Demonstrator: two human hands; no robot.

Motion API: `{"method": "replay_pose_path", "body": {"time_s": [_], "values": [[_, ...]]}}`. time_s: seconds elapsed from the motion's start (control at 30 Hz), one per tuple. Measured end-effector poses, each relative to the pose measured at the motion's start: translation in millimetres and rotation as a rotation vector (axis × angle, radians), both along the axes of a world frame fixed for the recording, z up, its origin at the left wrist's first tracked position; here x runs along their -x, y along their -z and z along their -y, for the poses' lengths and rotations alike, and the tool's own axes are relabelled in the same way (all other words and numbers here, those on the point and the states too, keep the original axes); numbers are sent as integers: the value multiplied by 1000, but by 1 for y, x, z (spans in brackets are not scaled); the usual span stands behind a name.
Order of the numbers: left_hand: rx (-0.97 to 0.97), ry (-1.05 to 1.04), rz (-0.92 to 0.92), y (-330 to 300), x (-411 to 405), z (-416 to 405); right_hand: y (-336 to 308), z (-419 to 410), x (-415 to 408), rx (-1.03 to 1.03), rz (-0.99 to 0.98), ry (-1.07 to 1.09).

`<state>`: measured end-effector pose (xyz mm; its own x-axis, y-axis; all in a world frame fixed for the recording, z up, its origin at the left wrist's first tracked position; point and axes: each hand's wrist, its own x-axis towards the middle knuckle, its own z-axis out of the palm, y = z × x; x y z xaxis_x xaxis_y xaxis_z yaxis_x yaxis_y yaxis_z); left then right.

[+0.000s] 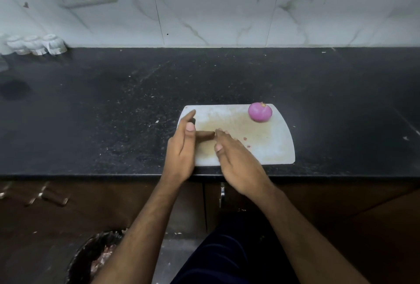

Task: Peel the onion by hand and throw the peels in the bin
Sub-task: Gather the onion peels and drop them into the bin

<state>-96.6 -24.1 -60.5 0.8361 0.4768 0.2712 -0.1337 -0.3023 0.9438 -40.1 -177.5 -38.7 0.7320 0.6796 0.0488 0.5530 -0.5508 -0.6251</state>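
At centre frame, on a white plastic cutting board point(268, 145), both hands rest with straight, relaxed fingers, gripping nothing: left hand point(181, 149) at the board's left edge, right hand point(236, 158) beside it. Toward the board's upper right sits a peeled round purple onion point(260, 112). Lower left shows a dark round bin point(84, 258).

Peeled onion point(260, 112) on cutting board point(270, 145)

onion point(260, 112): smooth, glossy purple skin, at 1 o'clock on the board
cutting board point(268, 145): white plastic, matt, stained yellowish
desk point(113, 106): black stone, speckled, dusty
wall point(227, 6): glossy marble-look tiles
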Motion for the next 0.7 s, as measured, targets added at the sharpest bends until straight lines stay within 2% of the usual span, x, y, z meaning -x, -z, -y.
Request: {"method": "replay_pose_path", "body": {"time_s": [0.07, 0.13, 0.2, 0.27, 0.33, 0.53, 0.63, 0.7], "values": [[72, -61, 47, 0, 0, -4, -4, 5, -6, -206, -98, 112], [81, -112, 82, -2, 0, -3, -7, 11, -16, -272, -14, 180], [61, -125, 94, -3, 0, 0, -9, 13, -24, -176, 75, 81], [29, -114, 84, -1, -1, 1, -8, 10, -25, -26, 73, -118], [9, -108, 69, -1, -2, 2, -2, 9, -22, 85, 98, -220], [-5, -122, 53, -1, -2, 2, 10, 8, -14, -77, 181, -124], [-58, -109, 19, -3, -2, 4, 14, 9, -16, -72, 236, -115], [-98, -88, -16, -3, -3, 4, 11, 12, -17, -50, 179, -67]]}}
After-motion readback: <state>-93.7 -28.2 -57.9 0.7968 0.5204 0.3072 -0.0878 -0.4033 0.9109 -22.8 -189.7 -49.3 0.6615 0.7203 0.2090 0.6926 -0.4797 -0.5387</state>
